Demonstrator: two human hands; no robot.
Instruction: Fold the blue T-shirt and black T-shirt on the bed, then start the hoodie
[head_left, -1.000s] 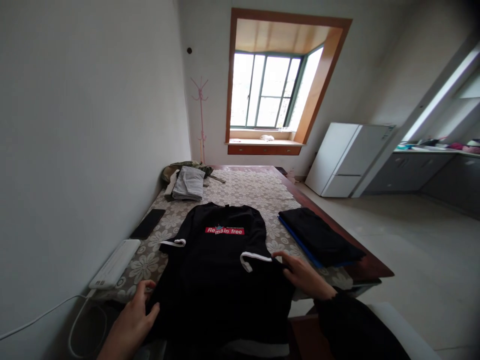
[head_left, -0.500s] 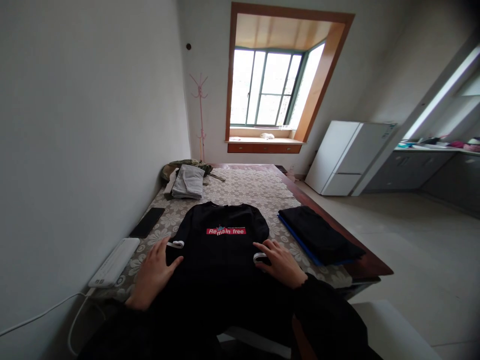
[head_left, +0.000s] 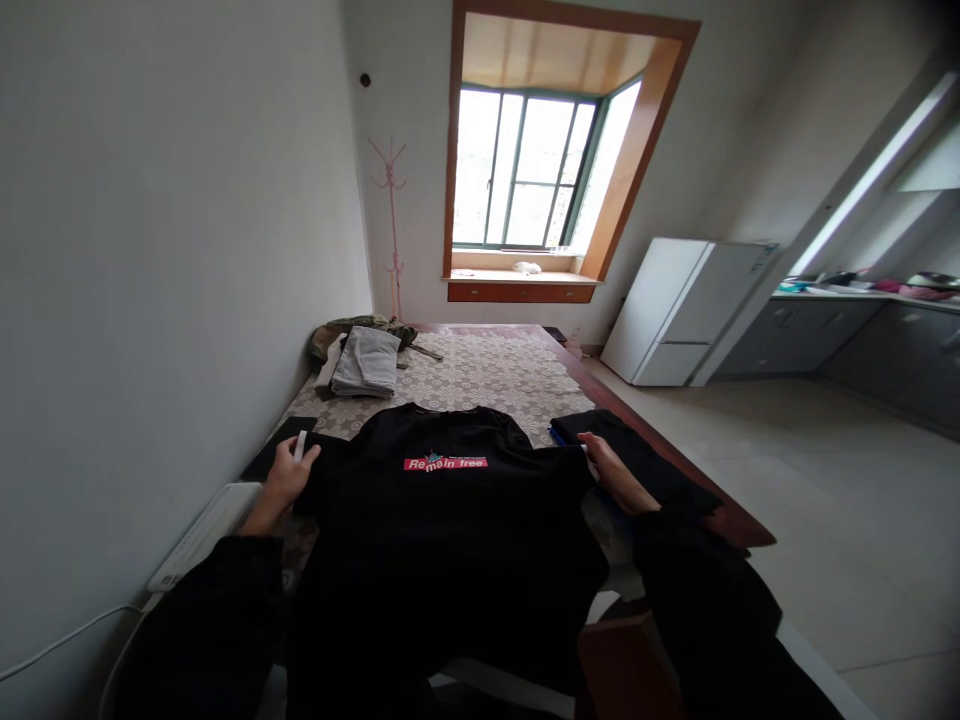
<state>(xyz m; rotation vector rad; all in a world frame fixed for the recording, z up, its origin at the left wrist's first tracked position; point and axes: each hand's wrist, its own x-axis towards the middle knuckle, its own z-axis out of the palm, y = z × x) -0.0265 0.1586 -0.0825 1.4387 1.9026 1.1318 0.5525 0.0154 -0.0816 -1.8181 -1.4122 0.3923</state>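
Note:
A black T-shirt [head_left: 450,530] with a red "Remain free" print lies front up on the table, its collar toward the window and its lower part reaching the near edge. My left hand [head_left: 289,475] is closed on the white-trimmed cuff of the left-side sleeve, pulled out sideways. On the other side, my right hand [head_left: 607,470] pinches the opposite sleeve's end, level with the folded dark clothes [head_left: 637,460]. Both sleeves are stretched outward from the shirt's body.
Grey folded cloth [head_left: 367,362] and a camouflage bag [head_left: 330,338] sit at the table's far left. A black flat object [head_left: 274,450] and a white power bank-like box [head_left: 202,540] with a cable lie by the wall. A white fridge [head_left: 660,310] stands beyond.
My hands have moved apart, from beside the shirt's body to out wide. The fingers have closed on the sleeve cuffs, and the sleeves now extend sideways. The view has shifted slightly.

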